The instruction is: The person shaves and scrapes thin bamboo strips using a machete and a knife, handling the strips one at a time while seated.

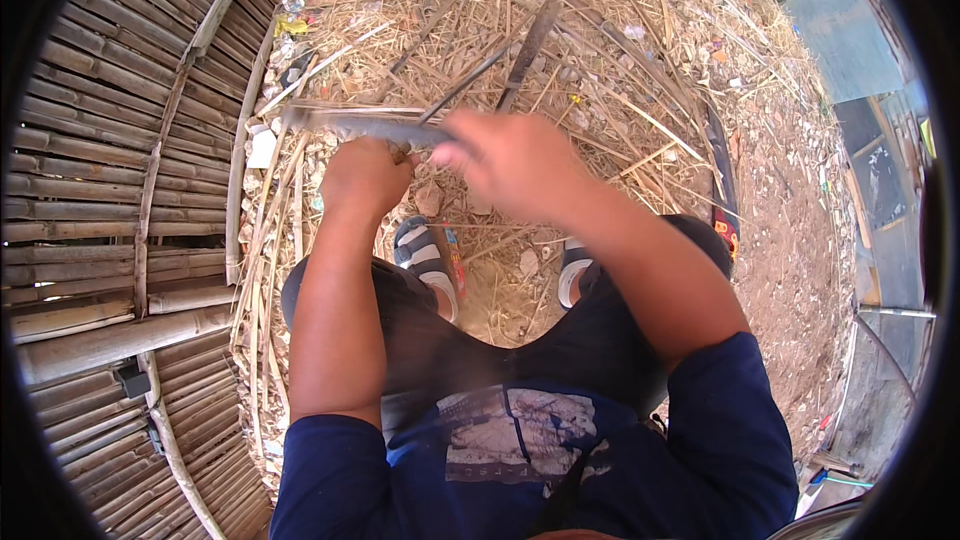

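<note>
My right hand is closed round the handle of a large knife. Its broad, dark blade points left and is smeared by motion. Just below the blade, my left hand is a closed fist. A small brown end shows at its thumb side, but what it belongs to is hidden by the fingers. The blade passes over or close to the left knuckles; whether it touches anything I cannot tell. Both hands are above ground covered in straw and split bamboo strips, in front of my sandalled feet.
A bamboo slat wall runs along the left. Ahead lies a dark flat bar among sticks and litter. Beside my right knee is a long dark object with a red-orange end. Bluish panels lean at the right.
</note>
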The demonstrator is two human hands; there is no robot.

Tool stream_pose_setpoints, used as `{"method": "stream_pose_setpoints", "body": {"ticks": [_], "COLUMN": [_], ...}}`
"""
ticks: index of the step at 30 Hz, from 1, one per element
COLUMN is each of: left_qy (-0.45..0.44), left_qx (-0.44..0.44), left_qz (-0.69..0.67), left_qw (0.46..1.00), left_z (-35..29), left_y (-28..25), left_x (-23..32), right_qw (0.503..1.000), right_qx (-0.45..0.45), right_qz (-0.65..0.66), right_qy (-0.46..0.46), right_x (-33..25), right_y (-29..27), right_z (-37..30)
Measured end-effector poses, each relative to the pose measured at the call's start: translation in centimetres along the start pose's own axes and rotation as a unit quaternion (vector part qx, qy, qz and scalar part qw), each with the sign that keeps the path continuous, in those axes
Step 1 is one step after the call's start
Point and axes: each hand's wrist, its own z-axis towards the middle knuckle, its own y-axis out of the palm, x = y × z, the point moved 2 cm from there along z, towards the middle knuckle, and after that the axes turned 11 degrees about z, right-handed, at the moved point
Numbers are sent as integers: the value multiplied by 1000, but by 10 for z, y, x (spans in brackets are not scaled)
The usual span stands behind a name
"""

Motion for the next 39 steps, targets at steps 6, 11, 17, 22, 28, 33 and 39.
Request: {"method": "stream_pose_setpoints", "body": {"ticks": [6,11,17,22,28,33,39], "left_qy": [-32,-58,-48,-28,47,87,206], "left_qx": [52,45,27,41,66,79,123], "left_qz": [-40,-185,-470,-676,-631,-538,-352], "left_qw": [997,980,881,735,771,835,905], "left_z": [-9,-2,-3,-3,-8,-9,-56], "left_y": [-17,-20,-18,-15,-6,-3,-49], "left_x": [-10,-24,-12,0,31,50,17], "right_qw": [943,874,919,962,922,918,924], "right_qx": [201,297,305,108,-177,-134,-29], "right_qz": [-19,104,-94,64,273,337,282], "right_qy": [264,369,230,242,210,161,258], "right_x": [72,147,151,96,36,13,20], "right_y": [-111,-147,-137,-86,7,14,-13], "right_z": [8,-11,3,15,4,10,22]}}
